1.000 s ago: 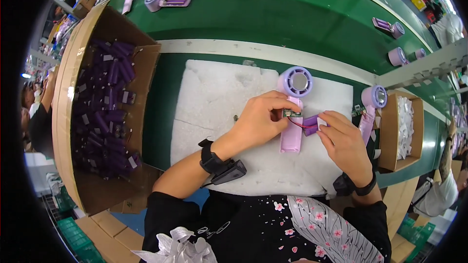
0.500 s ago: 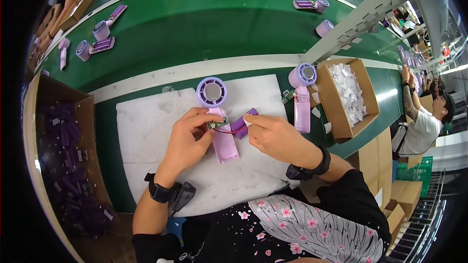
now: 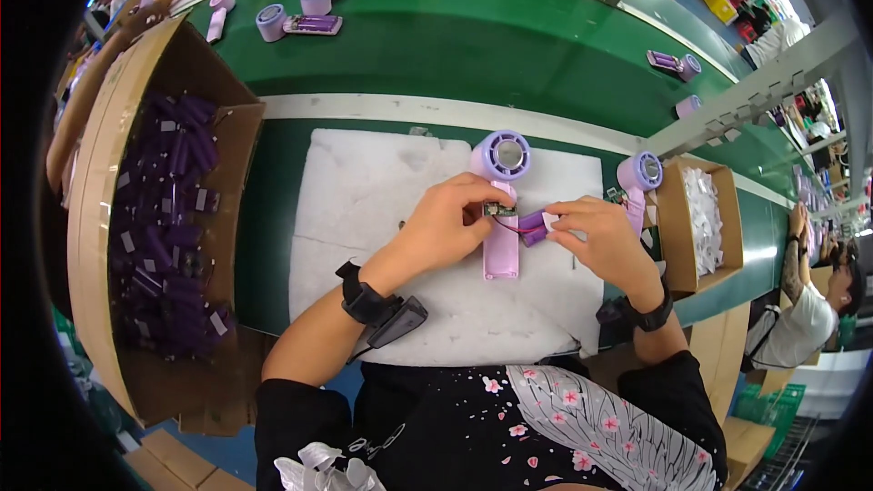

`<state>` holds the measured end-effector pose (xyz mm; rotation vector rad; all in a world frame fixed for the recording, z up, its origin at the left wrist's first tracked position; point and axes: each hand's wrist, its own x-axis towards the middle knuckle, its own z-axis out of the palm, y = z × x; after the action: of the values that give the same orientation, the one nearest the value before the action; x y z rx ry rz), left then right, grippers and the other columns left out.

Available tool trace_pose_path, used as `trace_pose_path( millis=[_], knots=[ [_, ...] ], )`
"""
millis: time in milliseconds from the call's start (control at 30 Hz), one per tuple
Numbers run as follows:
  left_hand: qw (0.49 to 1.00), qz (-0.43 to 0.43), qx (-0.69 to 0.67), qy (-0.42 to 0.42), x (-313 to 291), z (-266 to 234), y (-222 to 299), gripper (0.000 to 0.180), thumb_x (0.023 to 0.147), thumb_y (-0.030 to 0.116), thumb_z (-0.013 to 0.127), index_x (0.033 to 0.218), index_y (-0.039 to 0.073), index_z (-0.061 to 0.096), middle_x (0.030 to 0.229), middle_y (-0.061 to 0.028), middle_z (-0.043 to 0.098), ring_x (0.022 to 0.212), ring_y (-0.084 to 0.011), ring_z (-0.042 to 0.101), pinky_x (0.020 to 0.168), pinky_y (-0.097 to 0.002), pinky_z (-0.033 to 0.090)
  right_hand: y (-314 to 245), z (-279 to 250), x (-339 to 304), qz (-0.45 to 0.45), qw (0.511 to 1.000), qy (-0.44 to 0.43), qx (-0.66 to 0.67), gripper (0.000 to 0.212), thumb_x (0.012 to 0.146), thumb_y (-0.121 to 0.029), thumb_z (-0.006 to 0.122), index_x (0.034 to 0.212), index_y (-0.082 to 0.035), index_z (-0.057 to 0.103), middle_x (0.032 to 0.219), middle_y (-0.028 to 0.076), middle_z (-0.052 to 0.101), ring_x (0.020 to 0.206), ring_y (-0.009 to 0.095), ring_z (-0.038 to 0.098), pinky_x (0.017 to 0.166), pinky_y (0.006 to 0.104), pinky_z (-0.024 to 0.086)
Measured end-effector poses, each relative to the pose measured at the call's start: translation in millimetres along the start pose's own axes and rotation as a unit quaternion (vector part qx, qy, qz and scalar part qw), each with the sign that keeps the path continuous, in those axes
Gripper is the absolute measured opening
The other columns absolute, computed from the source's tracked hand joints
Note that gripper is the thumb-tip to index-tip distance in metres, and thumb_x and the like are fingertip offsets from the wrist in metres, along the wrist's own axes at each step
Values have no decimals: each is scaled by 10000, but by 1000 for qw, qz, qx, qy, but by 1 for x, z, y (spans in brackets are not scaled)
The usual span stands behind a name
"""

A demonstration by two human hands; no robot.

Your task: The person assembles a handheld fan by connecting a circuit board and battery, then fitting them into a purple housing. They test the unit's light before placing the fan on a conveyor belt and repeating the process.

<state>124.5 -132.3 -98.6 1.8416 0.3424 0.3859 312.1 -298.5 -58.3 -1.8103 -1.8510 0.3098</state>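
Note:
A handheld fan lies on a white foam sheet (image 3: 364, 155), with its purple round head (image 3: 503, 155) away from me and its opened pink handle (image 3: 501, 259) pointing toward me. My left hand (image 3: 450, 218) is closed on a small green circuit board (image 3: 497, 209) at the top of the handle. Thin red and dark wires lead from the board to a purple battery (image 3: 535, 234) just right of the handle. My right hand (image 3: 596, 236) pinches a small white piece (image 3: 549, 221) against the battery's upper end. Its fingers partly cover the battery.
On my left stands a large carton (image 3: 241, 132) of purple batteries. At right, a second fan (image 3: 640, 172) lies beside a box (image 3: 671, 218) of white pieces. More fans rest on the green belt (image 3: 455, 36) behind a white rail (image 3: 391, 107). A co-worker (image 3: 805, 309) sits far right.
My view has turned left, so the scene sits further right and more of the battery carton shows. Both hands stay at the board and battery; the right fingers and thumb are spread a little wider.

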Motion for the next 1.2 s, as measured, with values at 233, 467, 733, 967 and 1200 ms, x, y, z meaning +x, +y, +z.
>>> trace_pose_path(
  millis=[233, 467, 733, 967, 1200],
  knots=[
    [999, -35, 19, -9, -1, -13, 7, 358, 758, -73, 551, 1068, 50, 683, 1092, -70, 604, 783, -107, 584, 672, -226, 486, -5, 1, 9, -18, 999, -31, -35, 86, 797, -62, 680, 805, 23, 676, 1018, 126, 696, 842, 290, 639, 739, 370, 515],
    [999, -39, 3, -18, 3, -9, 10, 358, 760, -81, 544, 1070, 36, 680, 1100, -62, 600, 781, -96, 577, 666, -215, 480, -12, 5, 4, -22, 995, -36, -95, 102, 820, -75, 657, 841, 23, 633, 1061, 139, 646, 892, 297, 620, 789, 380, 507],
    [999, -48, -14, 3, 3, -16, 7, 351, 747, -74, 555, 1045, 42, 698, 1041, -58, 618, 718, -98, 566, 641, -222, 472, -2, -1, 16, -13, 998, -62, -13, 84, 823, -59, 643, 839, 21, 620, 1046, 131, 624, 894, 299, 617, 790, 362, 503],
    [999, -49, -6, -6, -1, -13, 12, 344, 735, -95, 549, 1029, 15, 692, 1077, -49, 596, 759, -80, 552, 633, -196, 458, -4, -2, 14, 14, 995, -89, 36, 68, 808, -51, 645, 835, 5, 619, 1038, 129, 607, 869, 290, 620, 757, 351, 502],
    [1000, -23, 16, -12, 2, -9, 4, 344, 724, -83, 562, 1024, 19, 698, 1043, -53, 611, 742, -87, 561, 630, -203, 463, -1, -12, 11, 82, 988, -91, 89, 64, 788, -39, 648, 811, -9, 597, 1072, 117, 600, 824, 235, 622, 729, 313, 500]
  ],
)
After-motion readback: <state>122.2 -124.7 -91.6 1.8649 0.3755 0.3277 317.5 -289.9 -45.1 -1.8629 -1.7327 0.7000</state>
